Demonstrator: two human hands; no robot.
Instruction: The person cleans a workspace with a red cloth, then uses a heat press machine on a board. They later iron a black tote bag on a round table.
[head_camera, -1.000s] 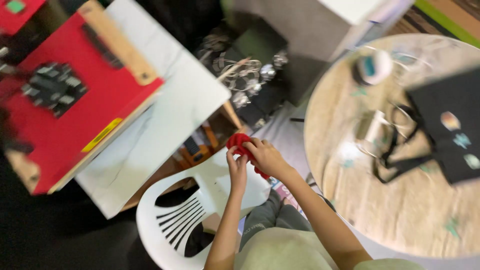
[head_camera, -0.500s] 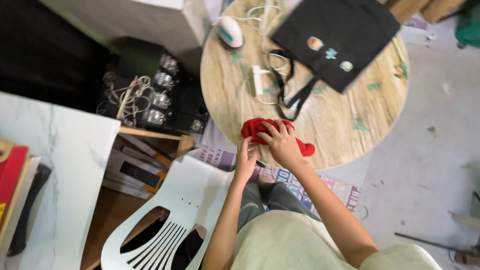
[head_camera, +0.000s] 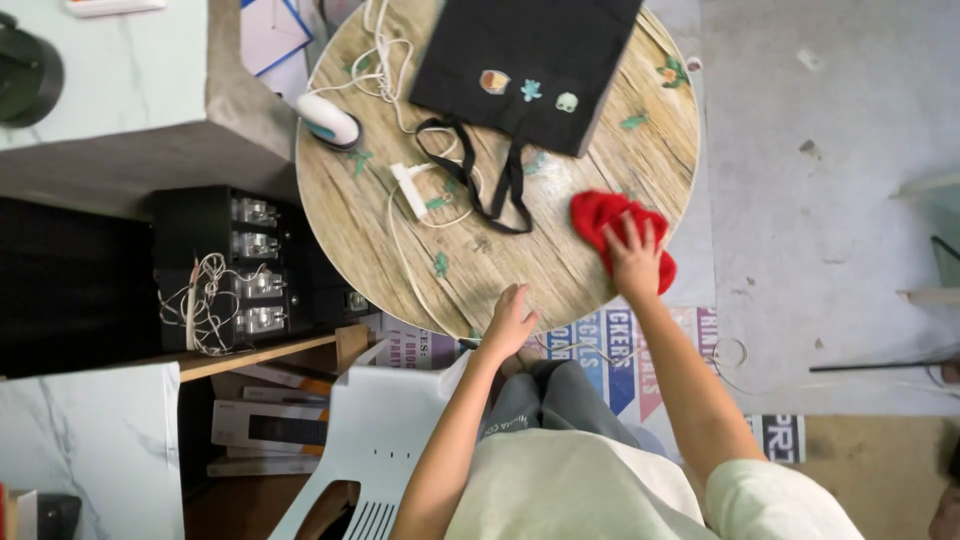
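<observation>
My right hand (head_camera: 634, 262) lies flat with spread fingers on a red cloth (head_camera: 601, 218), pressing it onto the right side of a round wooden table (head_camera: 520, 270). My left hand (head_camera: 510, 320) rests on the table's near edge, fingers loosely curled, holding nothing. A black tote bag (head_camera: 525, 60) with small patches and long handles lies on the far part of the tabletop.
A white charger block with cable (head_camera: 410, 190) and a white and teal mouse-shaped device (head_camera: 328, 122) sit on the table's left. A white plastic chair (head_camera: 385, 440) stands below left. A black equipment rack with wires (head_camera: 235, 270) is at left. Grey concrete floor (head_camera: 820, 180) lies at right.
Both hands held the red cloth together in front of me; now the right hand alone presses it on the table and the left hand rests on the edge. The view has swung.
</observation>
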